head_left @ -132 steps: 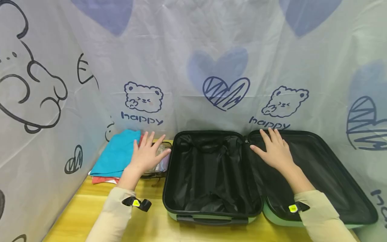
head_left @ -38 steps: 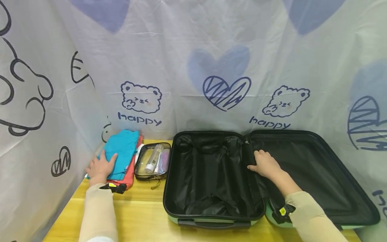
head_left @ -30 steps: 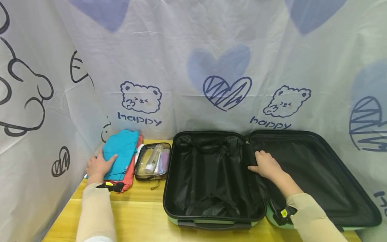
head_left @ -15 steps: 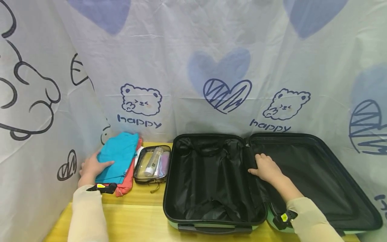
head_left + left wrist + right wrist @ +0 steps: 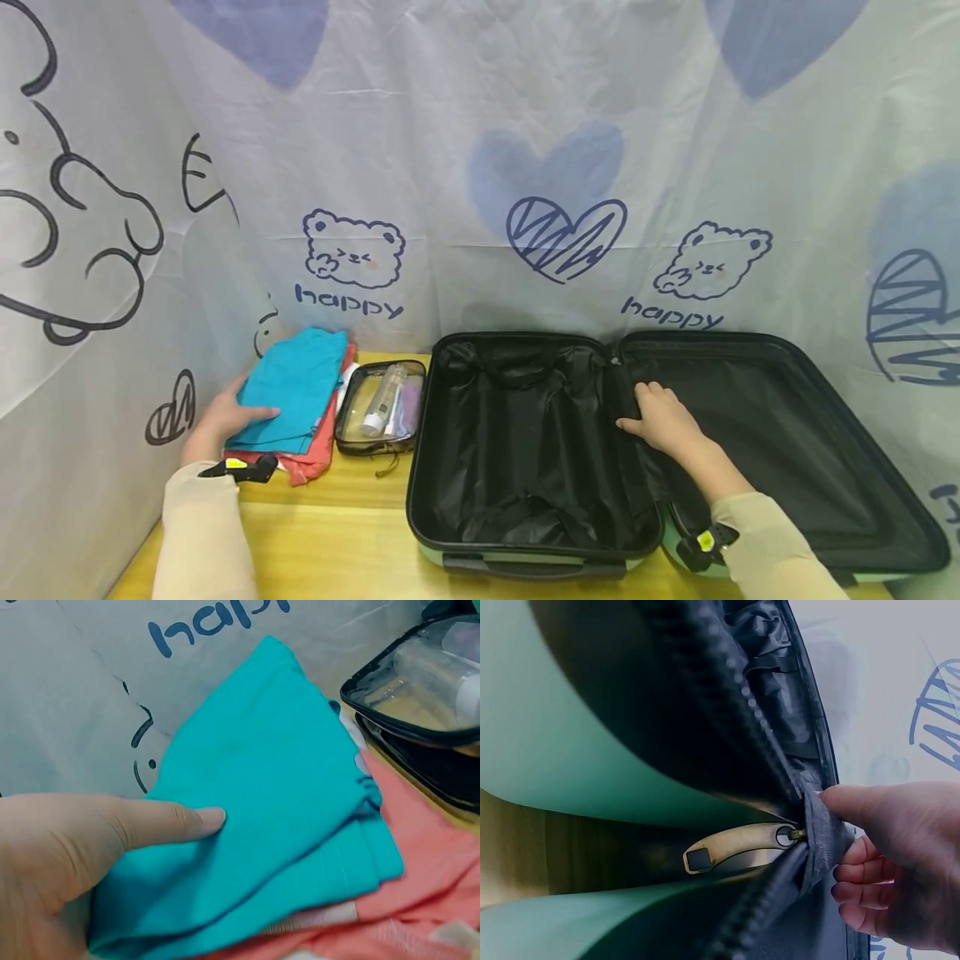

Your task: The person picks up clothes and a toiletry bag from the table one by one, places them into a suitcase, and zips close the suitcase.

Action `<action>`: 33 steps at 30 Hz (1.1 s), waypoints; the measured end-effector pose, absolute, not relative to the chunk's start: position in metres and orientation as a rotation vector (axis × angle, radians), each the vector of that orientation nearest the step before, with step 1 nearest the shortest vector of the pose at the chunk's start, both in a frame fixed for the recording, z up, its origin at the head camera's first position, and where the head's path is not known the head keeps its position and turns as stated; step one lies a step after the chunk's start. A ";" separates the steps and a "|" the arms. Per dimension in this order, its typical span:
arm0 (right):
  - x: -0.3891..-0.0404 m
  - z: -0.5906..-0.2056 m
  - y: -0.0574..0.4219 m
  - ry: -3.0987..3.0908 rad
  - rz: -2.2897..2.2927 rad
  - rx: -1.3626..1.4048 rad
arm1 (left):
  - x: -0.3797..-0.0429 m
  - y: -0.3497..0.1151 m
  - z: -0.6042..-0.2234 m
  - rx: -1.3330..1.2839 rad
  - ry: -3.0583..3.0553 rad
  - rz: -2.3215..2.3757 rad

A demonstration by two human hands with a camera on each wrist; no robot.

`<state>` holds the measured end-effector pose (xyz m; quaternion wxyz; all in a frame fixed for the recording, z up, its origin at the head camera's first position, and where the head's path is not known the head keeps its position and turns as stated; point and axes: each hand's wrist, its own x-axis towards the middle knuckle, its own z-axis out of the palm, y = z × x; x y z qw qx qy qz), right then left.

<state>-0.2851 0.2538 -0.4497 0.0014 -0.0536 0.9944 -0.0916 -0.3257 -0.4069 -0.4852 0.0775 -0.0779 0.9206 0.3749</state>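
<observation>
Left hand (image 5: 219, 421): grips the folded blue garment (image 5: 296, 387) at its left edge, thumb laid along the top, fingers mostly hidden. Right hand (image 5: 663, 421): thumb and curled fingers pinch the black fabric strip (image 5: 825, 836) joining the two halves of the suitcase (image 5: 517, 433). The garment lies over a red garment (image 5: 320, 450) at the left of the bench (image 5: 337, 542); a clear pouch (image 5: 358, 404) lies between clothing and suitcase. Assessment: the garment should prove light, soft and not fragile, but its folds may slip. Recommended hold: opposite side edges, fingers beneath every layer, thumbs above.
</observation>
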 end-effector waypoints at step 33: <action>-0.287 -0.457 0.255 3.155 -0.348 -0.190 | -0.331 -0.385 -0.492 -0.220 2.958 1.243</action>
